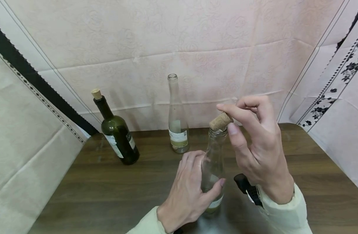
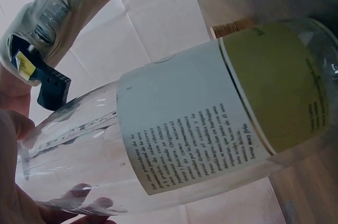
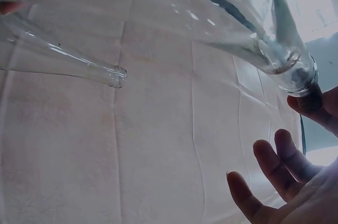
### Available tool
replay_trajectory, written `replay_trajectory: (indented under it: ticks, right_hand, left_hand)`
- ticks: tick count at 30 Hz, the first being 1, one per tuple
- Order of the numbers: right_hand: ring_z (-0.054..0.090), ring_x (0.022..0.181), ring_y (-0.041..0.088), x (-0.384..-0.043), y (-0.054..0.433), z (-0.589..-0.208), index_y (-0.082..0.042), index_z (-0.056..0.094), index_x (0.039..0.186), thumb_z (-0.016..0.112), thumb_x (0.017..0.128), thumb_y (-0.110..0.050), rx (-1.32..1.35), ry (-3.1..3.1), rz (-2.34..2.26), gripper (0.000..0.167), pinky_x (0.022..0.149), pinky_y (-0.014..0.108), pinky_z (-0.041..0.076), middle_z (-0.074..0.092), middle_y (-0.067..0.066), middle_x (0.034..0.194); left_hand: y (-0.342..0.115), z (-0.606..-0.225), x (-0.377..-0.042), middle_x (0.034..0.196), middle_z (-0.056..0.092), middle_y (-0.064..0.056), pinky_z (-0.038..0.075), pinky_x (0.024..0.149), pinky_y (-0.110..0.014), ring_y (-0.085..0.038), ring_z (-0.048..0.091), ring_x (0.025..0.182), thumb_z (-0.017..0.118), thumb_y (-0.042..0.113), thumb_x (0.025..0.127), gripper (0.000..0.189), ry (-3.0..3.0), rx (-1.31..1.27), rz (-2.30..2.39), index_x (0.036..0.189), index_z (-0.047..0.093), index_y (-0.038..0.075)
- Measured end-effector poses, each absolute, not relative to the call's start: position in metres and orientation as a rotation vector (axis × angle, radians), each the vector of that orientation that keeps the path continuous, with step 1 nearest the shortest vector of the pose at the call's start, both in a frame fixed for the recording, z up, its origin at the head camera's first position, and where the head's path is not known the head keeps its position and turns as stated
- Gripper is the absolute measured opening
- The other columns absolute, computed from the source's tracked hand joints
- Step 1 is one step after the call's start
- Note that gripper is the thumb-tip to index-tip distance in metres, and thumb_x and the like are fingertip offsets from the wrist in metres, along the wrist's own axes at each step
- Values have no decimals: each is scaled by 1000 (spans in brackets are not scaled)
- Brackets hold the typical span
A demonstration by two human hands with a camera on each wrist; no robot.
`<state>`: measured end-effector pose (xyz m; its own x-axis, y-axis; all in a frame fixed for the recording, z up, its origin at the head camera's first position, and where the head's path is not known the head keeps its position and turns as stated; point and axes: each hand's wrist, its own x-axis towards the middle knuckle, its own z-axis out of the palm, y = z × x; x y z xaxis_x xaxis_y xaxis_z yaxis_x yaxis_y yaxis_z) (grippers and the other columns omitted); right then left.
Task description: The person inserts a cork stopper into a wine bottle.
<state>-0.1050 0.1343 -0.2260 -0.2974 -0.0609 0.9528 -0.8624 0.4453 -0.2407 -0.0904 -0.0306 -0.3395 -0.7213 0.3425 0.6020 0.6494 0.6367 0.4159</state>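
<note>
A clear glass bottle [image 1: 213,165] stands on the table in front of me, and my left hand [image 1: 188,191] grips it round the lower body. In the left wrist view its label, white [image 2: 179,97] above and olive-green below, faces the camera. Over the bottle's mouth my right hand [image 1: 259,146] pinches a cork [image 1: 221,121] between thumb and index finger. The cork is tilted, its lower end right at the rim. From below, the right wrist view shows that cork [image 3: 309,100] dark against the bottle's mouth, with the other fingers spread apart from the glass.
Behind stands a second clear bottle [image 1: 177,113] with its mouth uncorked. To the left is a dark green wine bottle [image 1: 120,136] with a cork [image 1: 96,94] in its neck. Another cork [image 2: 224,29] shows past the held bottle. Pale cloth [image 1: 155,39] hangs behind the wooden table [image 1: 108,195].
</note>
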Motion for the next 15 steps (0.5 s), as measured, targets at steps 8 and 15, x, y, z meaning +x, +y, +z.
replay_trajectory:
  ticks: [8,15]
  right_hand:
    - [56,89,18,-111,126,-227,-1,70,119,46,107,-40,852,-1645,1009,48,80,21,41,53,25,105]
    - [51,78,18,-115,123,-227,-3,72,115,43,105,-42,814,-1626,963,49,75,23,40,52,23,99]
  left_hand:
    - [-30,-340,-92,133,56,0,43,108,-35,-14,48,128,66,53,91,51,-2387,-783,-858,123,58,14]
    - [-31,-340,-92,134,55,-1,44,107,-37,-15,49,127,62,54,93,53,-2378,-792,-838,126,57,13]
